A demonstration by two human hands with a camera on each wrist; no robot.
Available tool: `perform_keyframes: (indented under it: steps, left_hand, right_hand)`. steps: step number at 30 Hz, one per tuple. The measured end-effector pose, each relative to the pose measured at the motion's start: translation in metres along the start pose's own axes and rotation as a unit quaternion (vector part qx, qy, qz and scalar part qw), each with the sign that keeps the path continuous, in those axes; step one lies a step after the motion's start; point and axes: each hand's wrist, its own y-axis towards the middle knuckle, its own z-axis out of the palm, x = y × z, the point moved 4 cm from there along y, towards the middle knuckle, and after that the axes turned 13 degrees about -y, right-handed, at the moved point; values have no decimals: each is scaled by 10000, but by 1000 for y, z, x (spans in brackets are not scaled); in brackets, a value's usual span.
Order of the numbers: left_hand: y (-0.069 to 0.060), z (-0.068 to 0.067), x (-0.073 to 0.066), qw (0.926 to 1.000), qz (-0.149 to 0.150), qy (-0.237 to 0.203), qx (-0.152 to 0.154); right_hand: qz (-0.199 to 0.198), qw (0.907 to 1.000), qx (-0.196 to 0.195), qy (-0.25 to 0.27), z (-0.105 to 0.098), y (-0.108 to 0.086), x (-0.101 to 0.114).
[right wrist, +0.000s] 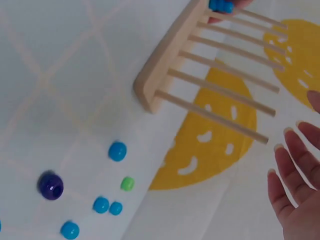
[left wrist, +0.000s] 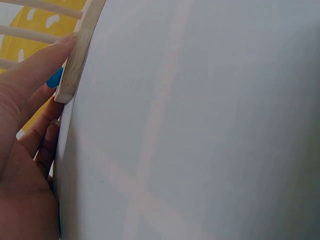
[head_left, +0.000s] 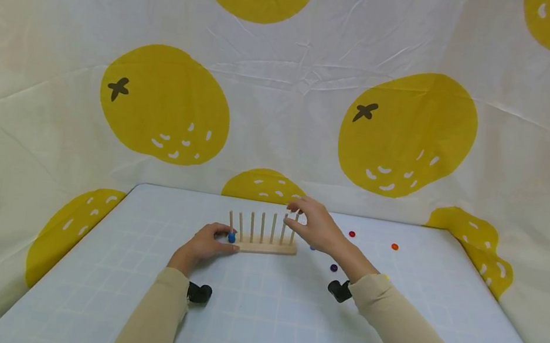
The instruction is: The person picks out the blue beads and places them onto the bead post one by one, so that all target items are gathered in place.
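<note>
A wooden peg rack (head_left: 267,248) with a row of upright pegs stands on the table. My left hand (head_left: 208,243) holds its left end, the thumb along the front of the base and the fingers behind. Blue beads (right wrist: 221,5) sit low on the leftmost peg, beside those fingers. My right hand (head_left: 314,225) is raised by the pegs at the right end. Its fingers are spread and gently bent in the right wrist view, with nothing visible between them. In the left wrist view the thumb lies against the base (left wrist: 77,60).
Loose beads lie to the right of the rack: a purple bead (right wrist: 51,186), a green bead (right wrist: 127,184) and several blue ones (right wrist: 117,151). Farther right are a red bead (head_left: 352,234) and an orange bead (head_left: 395,247). A patterned curtain (head_left: 284,108) hangs behind the table.
</note>
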Motion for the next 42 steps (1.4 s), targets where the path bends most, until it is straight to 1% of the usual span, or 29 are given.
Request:
perform_keyframes:
  steps: [2, 7, 13, 18, 28, 33, 37, 42]
  left_hand:
    - [0, 0, 0, 10000, -16, 52, -10]
    - [2, -1, 1, 9999, -98, 84, -18]
    - [4, -1, 1, 10000, -43, 85, 17]
    - [3, -1, -1, 10000, -9, 82, -6]
    - [0, 1, -5, 9999, -93, 43, 7]
    - [0, 1, -4, 9999, -86, 80, -9]
    - [1, 1, -3, 9999, -72, 91, -24]
    - [1, 1, -2, 9999, -107, 98, -19]
  right_hand:
    - [40, 10000, -35, 2, -4, -7, -7]
    - [214, 9997, 29, -94, -13, -26, -24]
    - [577, 9980, 270, -48, -18, -49, -45]
    - [858, 9950, 506, -109, -16, -67, -64]
    - [1150, 9896, 861, 19, -8, -109, -93]
    - [1277, 9864, 1027, 111, -1, -121, -105]
    - [1346, 9837, 1166, 237, 1, -128, -110]
    - [1225, 9829, 1339, 319, 3, -136, -111]
